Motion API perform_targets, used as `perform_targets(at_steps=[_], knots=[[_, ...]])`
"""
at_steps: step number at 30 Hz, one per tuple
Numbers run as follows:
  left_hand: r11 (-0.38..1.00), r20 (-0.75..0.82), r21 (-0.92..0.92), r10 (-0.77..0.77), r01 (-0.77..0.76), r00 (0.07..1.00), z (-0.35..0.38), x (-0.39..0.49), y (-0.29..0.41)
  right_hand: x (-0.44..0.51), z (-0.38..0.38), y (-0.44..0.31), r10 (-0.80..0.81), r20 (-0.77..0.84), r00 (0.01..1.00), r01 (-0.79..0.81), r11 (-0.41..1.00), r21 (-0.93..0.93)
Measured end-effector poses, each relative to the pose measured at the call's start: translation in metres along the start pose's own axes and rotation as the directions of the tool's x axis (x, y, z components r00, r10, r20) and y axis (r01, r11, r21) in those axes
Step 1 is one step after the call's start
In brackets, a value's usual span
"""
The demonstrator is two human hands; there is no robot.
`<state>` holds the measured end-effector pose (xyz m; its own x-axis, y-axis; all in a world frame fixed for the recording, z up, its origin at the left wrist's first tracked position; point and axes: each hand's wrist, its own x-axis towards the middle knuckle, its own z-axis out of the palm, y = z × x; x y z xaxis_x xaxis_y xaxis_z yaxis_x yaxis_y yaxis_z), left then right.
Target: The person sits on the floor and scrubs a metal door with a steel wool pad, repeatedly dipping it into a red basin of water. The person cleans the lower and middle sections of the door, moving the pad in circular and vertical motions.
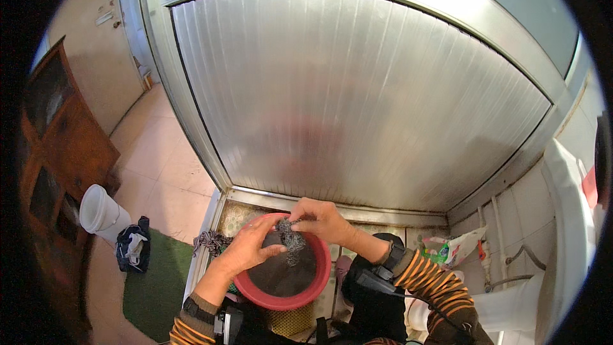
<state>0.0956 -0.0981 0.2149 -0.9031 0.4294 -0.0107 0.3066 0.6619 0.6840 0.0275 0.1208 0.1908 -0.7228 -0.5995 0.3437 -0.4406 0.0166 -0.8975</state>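
Observation:
A red plastic basin (322, 275) with dark, murky water stands low in front of me. Over it hangs a small bunched piece of grey, speckled knit cloth (292, 241). My right hand (322, 221) pinches the top of this cloth between thumb and fingers. On the other side, my left hand (251, 248) has its fingertips on the cloth, with the thumb spread below. The bottom of the basin is hidden by the water. Outside its left rim lies a striped knit cloth (210, 241), partly behind my left hand.
A ribbed panel door (354, 105) stands close ahead. To the left are a white bucket (96, 208), a dark bag (132, 247), a green mat (158, 282) and a wooden cabinet (79, 148). On the right, a printed plastic bag (452, 249) sits near pipes (498, 230).

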Motion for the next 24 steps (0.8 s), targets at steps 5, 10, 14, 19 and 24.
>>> perform_targets(at_steps=[5,10,14,19,24], knots=[[0.986,-0.081,0.011,0.169,-0.169,0.982,0.005,-0.002,-0.003,-0.006,0.006,-0.003,0.109,0.137,0.985,-0.152,0.921,0.36],[0.994,-0.084,0.017,0.113,-0.112,0.99,0.004,-0.008,-0.011,-0.007,0.014,-0.001,0.129,0.219,0.967,-0.185,0.949,0.256],[0.995,-0.179,0.093,0.058,-0.041,0.982,0.002,-0.013,-0.01,-0.009,0.017,-0.003,0.187,0.199,0.962,-0.239,0.927,0.289],[0.986,-0.211,0.071,0.163,-0.151,0.964,0.004,-0.017,-0.002,-0.015,0.014,-0.014,0.203,0.261,0.944,-0.202,0.979,-0.029],[0.986,-0.188,0.062,0.161,-0.152,0.969,0.008,-0.019,-0.007,-0.019,0.019,-0.014,0.222,0.251,0.942,-0.222,0.975,-0.032]])
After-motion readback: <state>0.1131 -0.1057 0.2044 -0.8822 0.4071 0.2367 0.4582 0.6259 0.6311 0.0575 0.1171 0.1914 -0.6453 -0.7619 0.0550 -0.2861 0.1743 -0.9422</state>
